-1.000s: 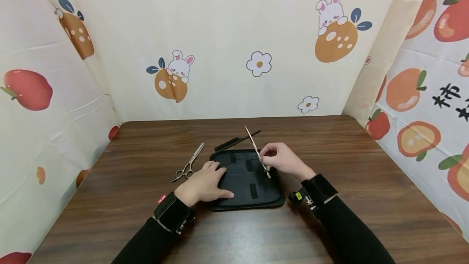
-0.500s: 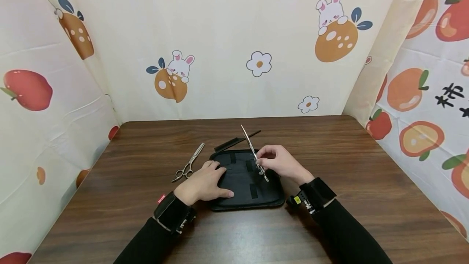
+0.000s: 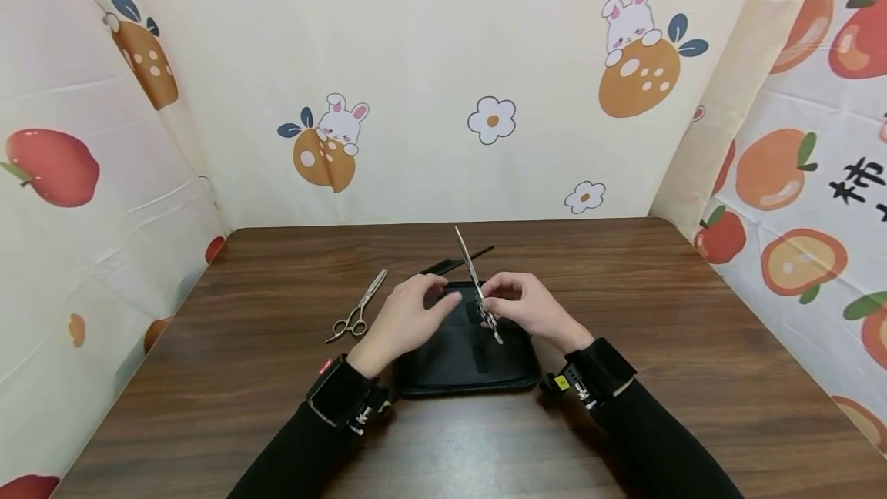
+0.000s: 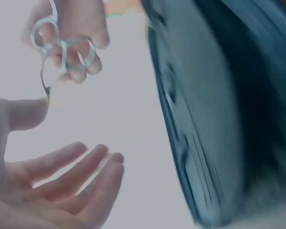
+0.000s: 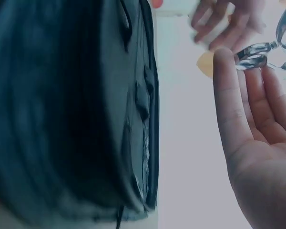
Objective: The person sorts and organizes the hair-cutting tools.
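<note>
A black zip case (image 3: 450, 368) with small straps on its face lies on the table. Above it, my right hand (image 3: 533, 310) pinches a pair of silver scissors (image 3: 467, 256) near the finger rings, with the blades slanting up and away. Facing it over the case's left part is my left hand (image 3: 409, 318), its fingers loosely bent and holding nothing. In the left wrist view, the tang of the scissors (image 4: 65, 57) overlaps the left thumb's tip. The right wrist view shows the finger rings (image 5: 253, 62) between right thumb and fingers.
A second pair of silver scissors (image 3: 365, 300) lies on the wooden table (image 3: 277, 314) left of the case. Behind the case is a black tail comb (image 3: 442, 265), partly hidden by the left hand. Printed cloth (image 3: 416, 37) walls the table at the back and sides.
My left hand has lifted off the case and moved up and right towards the scissors. The scissors in my right hand have shifted slightly left over the case.
</note>
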